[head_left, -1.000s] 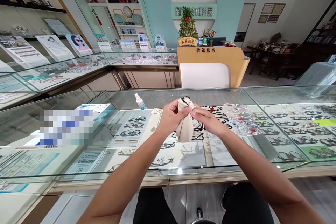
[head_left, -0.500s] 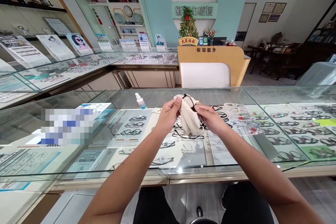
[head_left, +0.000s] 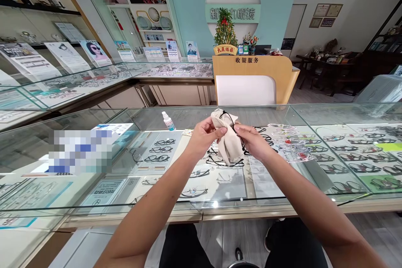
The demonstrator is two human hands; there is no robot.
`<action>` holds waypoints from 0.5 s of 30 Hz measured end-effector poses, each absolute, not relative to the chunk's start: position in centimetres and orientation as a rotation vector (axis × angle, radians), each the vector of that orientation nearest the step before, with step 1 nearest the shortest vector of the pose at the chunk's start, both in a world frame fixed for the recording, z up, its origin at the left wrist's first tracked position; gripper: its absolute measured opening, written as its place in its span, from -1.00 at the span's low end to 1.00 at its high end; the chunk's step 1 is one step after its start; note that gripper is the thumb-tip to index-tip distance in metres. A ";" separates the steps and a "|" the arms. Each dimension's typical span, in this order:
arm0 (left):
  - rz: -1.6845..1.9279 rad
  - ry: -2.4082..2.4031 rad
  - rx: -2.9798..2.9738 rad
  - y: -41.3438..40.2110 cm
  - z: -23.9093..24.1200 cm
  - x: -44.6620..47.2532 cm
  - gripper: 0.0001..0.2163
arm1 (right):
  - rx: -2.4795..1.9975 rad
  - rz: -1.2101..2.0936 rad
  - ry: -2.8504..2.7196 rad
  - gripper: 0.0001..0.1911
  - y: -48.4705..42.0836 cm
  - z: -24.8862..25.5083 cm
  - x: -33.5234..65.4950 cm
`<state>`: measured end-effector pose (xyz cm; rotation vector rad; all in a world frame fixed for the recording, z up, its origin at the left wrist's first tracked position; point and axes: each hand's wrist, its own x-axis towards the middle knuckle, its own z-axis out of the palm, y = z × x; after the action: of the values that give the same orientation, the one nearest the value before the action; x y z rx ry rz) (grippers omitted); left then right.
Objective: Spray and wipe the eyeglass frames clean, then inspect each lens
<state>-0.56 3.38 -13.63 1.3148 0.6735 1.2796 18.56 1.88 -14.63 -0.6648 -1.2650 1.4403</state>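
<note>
Above the glass counter, my left hand (head_left: 205, 134) is closed on a cream cleaning cloth (head_left: 230, 144), thumb across its front. The cloth is folded over a lens of a pair of black-framed eyeglasses (head_left: 234, 118) and hangs down below my fingers. My right hand (head_left: 253, 140) pinches the eyeglasses at the side of the frame, close to the cloth. Most of the frame and the lens under the cloth are hidden. Left of my hands, a small white spray bottle (head_left: 168, 121) with a blue label stands on the glass top.
The glass display counter (head_left: 220, 203) spans the space before me, with rows of eyeglasses (head_left: 158, 158) inside it. A pixelated paper or box (head_left: 80, 150) lies on the left. Beyond stands a wooden cashier desk (head_left: 284, 75) with a potted plant (head_left: 224, 29).
My left thumb has moved down and right across the cloth, from its upper edge to its middle. The cloth has shifted and bunched around the lens. My right hand keeps its hold.
</note>
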 end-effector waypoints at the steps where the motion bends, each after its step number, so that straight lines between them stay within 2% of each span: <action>1: 1.269 0.682 1.316 3.3 -13.7 -0.5 -0.48 | -0.672 1.443 -1.293 -0.48 1.9 -14.8 18.6; 4: 1.256 0.717 1.307 3.0 -13.9 -0.3 -0.50 | -0.673 1.462 -1.350 -0.47 2.2 -15.5 18.6; 10: 1.386 0.816 1.312 2.4 -14.1 0.1 -0.47 | -0.668 1.477 -1.475 -0.61 2.0 -15.9 18.2; 15: 1.421 0.831 1.366 2.8 -14.3 -0.1 -0.42 | -0.699 1.396 -1.576 -0.60 1.5 -15.2 18.2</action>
<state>-0.07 2.78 -14.34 1.3664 0.8312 1.4205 18.16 1.55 -15.25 -0.6985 -1.5757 1.3955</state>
